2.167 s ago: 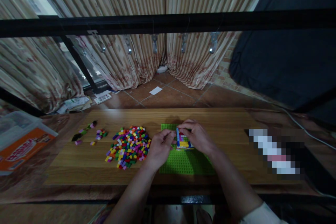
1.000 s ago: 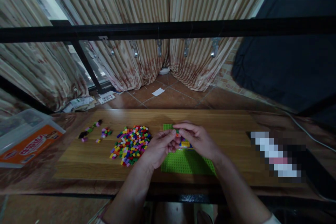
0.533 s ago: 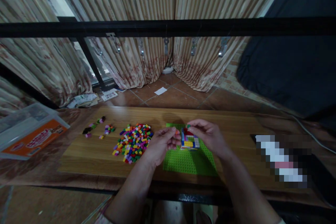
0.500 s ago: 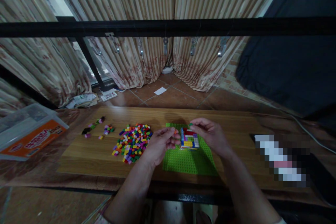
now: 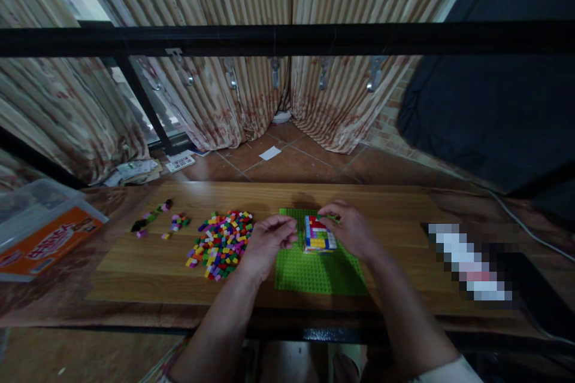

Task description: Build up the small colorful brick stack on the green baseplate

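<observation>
Currently, at lower centre, the right hand (image 5: 350, 230) pinches a green brick (image 5: 319, 217) at the block assembly (image 5: 320, 238); the left hand (image 5: 268, 242) is narrowed, contents indiscernible.

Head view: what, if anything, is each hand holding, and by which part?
Right hand holds a small green brick; exact grip spot too small to tell. Left hand: cannot tell.
</observation>
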Available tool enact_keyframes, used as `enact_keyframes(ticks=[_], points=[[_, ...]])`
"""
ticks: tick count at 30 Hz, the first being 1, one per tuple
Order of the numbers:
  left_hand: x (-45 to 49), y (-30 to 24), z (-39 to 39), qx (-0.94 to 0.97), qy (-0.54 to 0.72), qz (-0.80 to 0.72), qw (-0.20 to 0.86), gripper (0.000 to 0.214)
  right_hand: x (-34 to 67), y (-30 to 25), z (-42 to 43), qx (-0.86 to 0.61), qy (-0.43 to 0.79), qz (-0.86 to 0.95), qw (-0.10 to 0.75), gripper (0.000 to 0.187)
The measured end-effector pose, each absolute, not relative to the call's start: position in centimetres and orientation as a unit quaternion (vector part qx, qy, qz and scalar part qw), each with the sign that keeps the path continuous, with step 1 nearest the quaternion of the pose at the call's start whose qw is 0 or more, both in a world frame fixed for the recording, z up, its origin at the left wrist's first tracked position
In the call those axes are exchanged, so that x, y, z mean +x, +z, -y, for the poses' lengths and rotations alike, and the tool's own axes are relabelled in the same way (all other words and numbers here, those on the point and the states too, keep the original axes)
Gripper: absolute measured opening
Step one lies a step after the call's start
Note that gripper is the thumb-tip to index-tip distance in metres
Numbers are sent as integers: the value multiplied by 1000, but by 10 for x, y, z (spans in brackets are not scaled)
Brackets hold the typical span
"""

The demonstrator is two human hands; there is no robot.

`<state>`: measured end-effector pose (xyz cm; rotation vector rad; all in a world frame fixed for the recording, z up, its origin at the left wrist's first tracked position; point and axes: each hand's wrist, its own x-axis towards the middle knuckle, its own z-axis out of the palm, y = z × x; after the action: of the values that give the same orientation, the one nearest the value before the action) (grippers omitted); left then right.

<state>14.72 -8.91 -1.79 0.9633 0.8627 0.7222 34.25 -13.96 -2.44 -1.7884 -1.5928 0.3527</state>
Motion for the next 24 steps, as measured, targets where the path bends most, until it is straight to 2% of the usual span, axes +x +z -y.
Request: enact_keyframes(ticks=[5, 14, 24], points=[[147, -19, 89, 444, 333, -395, 732, 30, 341, -25, 138, -696, 131, 622, 333, 12], [147, -16, 90, 450, 343, -396, 723, 30, 339, -29, 136, -706, 207, 571, 364, 14], [148, -14, 91, 447, 342, -399, 724, 31, 341, -33, 135, -696, 213, 566, 388, 16]])
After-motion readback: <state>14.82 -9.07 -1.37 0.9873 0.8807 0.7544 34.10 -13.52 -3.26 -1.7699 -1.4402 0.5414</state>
